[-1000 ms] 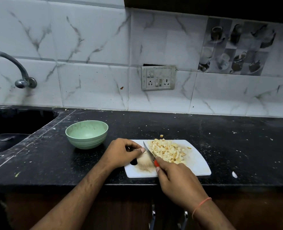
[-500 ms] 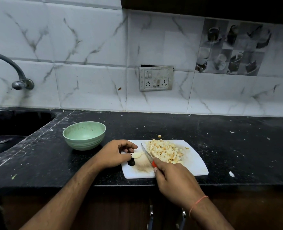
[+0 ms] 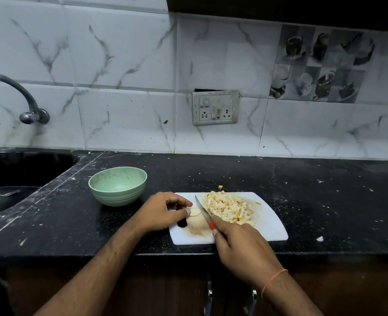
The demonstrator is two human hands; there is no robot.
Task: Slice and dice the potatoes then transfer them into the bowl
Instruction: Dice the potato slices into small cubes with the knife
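My left hand (image 3: 163, 212) pinches the last potato slice (image 3: 195, 212) at the cutting board's (image 3: 271, 224) left end, just left of the knife (image 3: 202, 209) gripped in my right hand (image 3: 241, 246), blade running front-to-back.

A heap of pale yellow diced potato cubes (image 3: 228, 207) sits on the middle and far part of a white rectangular plastic cutting board (image 3: 270, 226), with one stray cube (image 3: 220, 187) just past the board's far edge on the black speckled surface (image 3: 313, 201). A small pale potato slice (image 3: 195, 212) lies flat near the board's left end, pinned under the left hand (image 3: 163, 213) fingertips. Between slice and heap stands the knife (image 3: 203, 210) — steel blade angled away, red handle in the right hand (image 3: 243, 249) grip. The round pale green bowl (image 3: 118, 186) stands upright left of the board — apart from it, holding no potato.
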